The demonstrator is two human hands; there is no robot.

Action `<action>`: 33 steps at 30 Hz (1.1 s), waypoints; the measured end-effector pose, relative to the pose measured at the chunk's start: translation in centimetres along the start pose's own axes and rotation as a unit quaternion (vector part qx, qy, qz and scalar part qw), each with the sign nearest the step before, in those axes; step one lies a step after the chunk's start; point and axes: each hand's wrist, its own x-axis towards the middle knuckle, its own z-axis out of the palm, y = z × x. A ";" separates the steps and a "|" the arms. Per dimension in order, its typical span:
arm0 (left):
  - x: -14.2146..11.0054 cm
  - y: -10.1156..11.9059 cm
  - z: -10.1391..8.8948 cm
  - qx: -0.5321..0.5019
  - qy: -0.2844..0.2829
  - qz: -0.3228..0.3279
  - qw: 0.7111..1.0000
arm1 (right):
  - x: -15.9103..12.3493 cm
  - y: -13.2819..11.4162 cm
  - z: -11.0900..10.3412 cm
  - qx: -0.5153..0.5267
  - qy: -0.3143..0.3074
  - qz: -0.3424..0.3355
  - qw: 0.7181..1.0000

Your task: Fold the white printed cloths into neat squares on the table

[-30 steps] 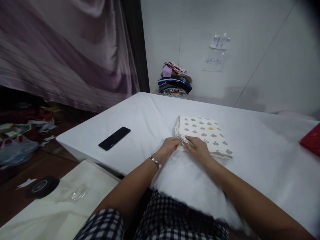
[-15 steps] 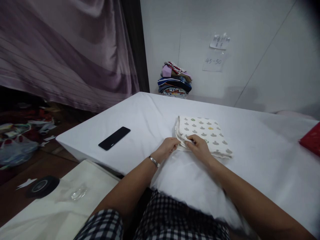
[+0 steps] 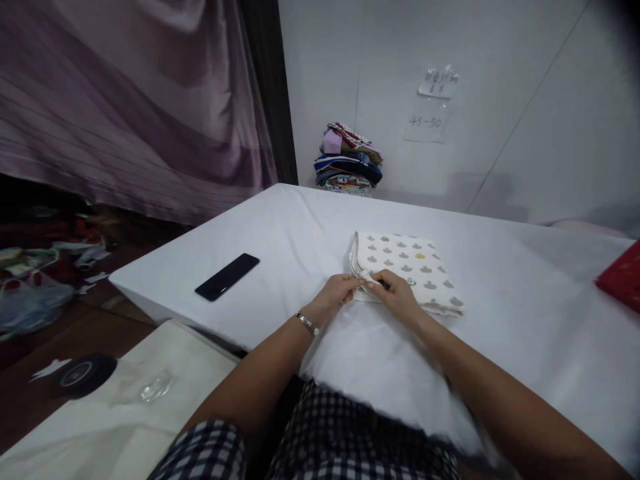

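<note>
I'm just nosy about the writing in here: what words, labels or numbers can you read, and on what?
"45-50": the lower sheet on the wall.
Upper sheet: handwritten characters, too blurred to quote.
Folded cloth: printed shapes, no readable text.

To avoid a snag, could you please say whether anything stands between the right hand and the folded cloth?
Nothing visible: the right hand pinches the cloth by its near-left corner, beside the left hand; the phone lies apart.

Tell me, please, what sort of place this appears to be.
Probably a makeshift indoor work corner: a folded patterned cloth lies on a white-covered table, with stacked fabrics beyond it and handwritten notes on the wall.
</note>
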 end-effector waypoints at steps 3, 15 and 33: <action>-0.1 0.0 0.1 0.020 0.018 -0.005 1.000 | 0.0 0.0 0.0 0.006 -0.002 0.009 1.000; 0.1 -0.2 -0.3 0.018 0.001 0.001 1.000 | -0.4 -0.2 0.2 -0.096 0.014 -0.104 0.990; 1.2 -0.6 -0.8 0.030 0.006 -0.023 0.999 | -0.8 -0.4 -0.6 -0.167 -0.040 -0.154 0.973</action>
